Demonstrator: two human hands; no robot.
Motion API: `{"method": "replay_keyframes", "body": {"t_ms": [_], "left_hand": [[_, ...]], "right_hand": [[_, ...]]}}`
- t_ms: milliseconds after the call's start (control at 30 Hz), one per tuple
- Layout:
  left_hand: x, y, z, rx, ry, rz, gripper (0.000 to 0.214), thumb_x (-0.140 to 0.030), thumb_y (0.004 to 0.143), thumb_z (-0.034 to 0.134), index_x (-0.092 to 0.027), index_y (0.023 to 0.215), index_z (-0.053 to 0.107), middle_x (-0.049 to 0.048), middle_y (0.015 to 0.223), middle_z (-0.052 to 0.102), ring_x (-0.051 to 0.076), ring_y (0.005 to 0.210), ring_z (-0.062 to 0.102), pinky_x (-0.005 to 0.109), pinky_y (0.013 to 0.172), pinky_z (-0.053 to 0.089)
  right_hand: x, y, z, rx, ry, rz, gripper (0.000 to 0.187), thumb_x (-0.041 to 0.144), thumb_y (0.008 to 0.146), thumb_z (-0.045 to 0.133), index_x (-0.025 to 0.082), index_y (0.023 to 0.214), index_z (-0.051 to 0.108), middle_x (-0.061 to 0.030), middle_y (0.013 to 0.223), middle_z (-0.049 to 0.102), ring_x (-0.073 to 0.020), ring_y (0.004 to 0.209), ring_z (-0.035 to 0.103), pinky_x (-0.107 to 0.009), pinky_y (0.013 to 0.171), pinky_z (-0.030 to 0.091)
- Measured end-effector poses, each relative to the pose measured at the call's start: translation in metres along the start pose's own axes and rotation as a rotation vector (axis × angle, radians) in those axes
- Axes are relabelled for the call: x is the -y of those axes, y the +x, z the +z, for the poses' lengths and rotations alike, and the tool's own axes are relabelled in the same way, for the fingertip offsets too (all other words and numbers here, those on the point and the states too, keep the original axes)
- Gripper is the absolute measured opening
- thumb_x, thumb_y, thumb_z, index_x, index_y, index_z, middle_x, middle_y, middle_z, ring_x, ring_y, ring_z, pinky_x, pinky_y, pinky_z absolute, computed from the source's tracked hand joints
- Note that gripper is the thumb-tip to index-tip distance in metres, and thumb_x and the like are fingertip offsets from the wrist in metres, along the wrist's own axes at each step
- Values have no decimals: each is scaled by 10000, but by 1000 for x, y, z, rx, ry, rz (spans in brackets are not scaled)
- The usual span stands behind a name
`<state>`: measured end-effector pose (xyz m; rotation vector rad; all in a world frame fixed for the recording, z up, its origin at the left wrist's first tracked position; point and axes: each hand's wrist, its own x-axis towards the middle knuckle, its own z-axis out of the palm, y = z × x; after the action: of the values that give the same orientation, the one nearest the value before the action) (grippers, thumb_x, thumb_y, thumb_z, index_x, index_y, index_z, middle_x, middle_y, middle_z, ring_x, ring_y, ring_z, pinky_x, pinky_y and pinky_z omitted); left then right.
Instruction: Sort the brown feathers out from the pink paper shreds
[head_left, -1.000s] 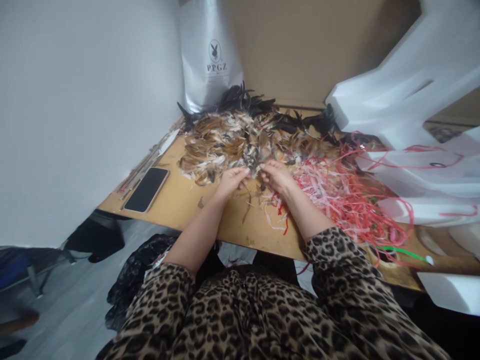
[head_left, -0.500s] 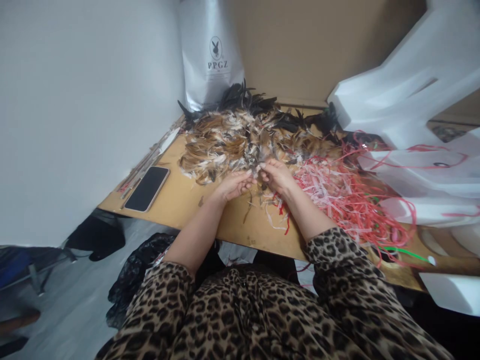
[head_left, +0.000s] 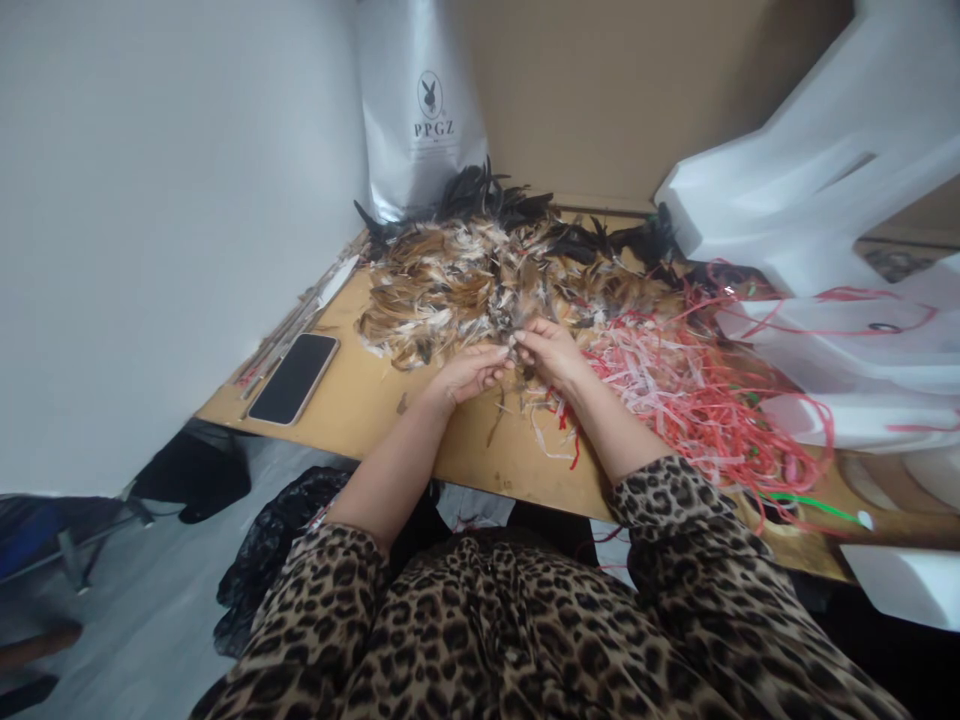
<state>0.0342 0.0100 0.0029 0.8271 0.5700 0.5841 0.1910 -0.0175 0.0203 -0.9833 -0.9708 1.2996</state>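
Over the front of the feather pile, my left hand (head_left: 474,370) and my right hand (head_left: 551,350) meet with their fingertips pinched close together. A wispy brownish feather tuft (head_left: 533,300) rises just beyond the right fingers and seems to be held there. What the left fingertips pinch is too small to make out. The pile of brown and white feathers (head_left: 427,290) spreads behind both hands, with black feathers (head_left: 487,195) along its back. Loose quill bits (head_left: 495,415) lie on the table below the hands.
Red and white ribbon strips (head_left: 675,390) heap to the right of my right forearm. A phone (head_left: 294,378) lies on the wooden table (head_left: 375,420) at left, near thin sticks (head_left: 300,310). A silvery bag (head_left: 427,120) stands behind; white foam pieces (head_left: 795,180) crowd the right.
My fingertips have drawn slightly closer together, the left hand shifting a little to the right. The surrounding things look the same.
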Motion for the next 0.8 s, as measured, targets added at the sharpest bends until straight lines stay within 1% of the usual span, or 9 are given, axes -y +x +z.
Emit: {"method": "replay_keyframes", "body": {"t_ms": [133,267,333,433,500,567,667,733,800], "left_hand": [[0,0,-1,-8,21,4,237,-249,642,718,-104,804,623,7,648,607,11,454,484,113,400,314],[-2,-1,-1,-15,8,26,238,-254,627,726,-113,782,612,-1,633,598,16,451,484,116,394,301],[-4,-1,-1,-53,-20,53,246,-249,616,732,-119,783,607,-2,638,600,21,460,489,120,391,292],[-7,0,-2,-163,-68,125,259,-245,601,737,-126,785,599,2,681,613,23,482,494,125,401,292],[-7,2,-3,-242,-70,187,260,-254,597,737,-127,775,598,0,693,611,20,492,489,129,409,292],[-6,4,-3,-283,-35,241,260,-274,594,738,-125,758,603,-9,666,591,19,490,475,134,408,279],[-3,5,-1,-284,43,285,261,-298,591,738,-123,740,615,-29,589,533,20,474,441,141,406,258],[-2,5,2,-277,93,288,256,-310,595,732,-122,725,617,-38,544,496,20,455,411,149,406,246],[-2,4,4,-283,133,287,253,-321,598,725,-122,707,615,-41,521,479,21,440,387,159,405,235]], "right_hand": [[1,-1,1,9,26,42,262,288,559,754,161,641,541,44,535,557,-40,430,421,-172,398,275],[1,-1,-4,70,120,115,252,247,555,755,164,729,592,33,603,595,-41,471,454,-165,424,328],[1,0,-8,83,162,136,265,229,555,755,170,772,615,31,630,609,-39,488,476,-160,440,362],[1,1,-11,60,181,155,282,215,536,765,169,782,635,28,636,624,-39,503,510,-154,468,407],[2,1,-9,20,149,158,274,223,515,777,164,742,636,24,615,628,-46,500,524,-158,472,422],[2,0,-5,-18,83,147,270,246,498,785,160,704,634,19,589,627,-60,497,533,-169,466,426],[0,-2,2,-64,-67,78,261,301,512,778,153,678,640,12,564,622,-68,491,529,-184,470,422],[-1,-4,5,-84,-164,14,257,336,538,762,152,670,641,15,555,617,-61,471,507,-189,469,412],[-2,-5,7,-87,-228,-13,263,361,555,748,153,671,636,17,547,614,-55,442,483,-190,451,394]]}}
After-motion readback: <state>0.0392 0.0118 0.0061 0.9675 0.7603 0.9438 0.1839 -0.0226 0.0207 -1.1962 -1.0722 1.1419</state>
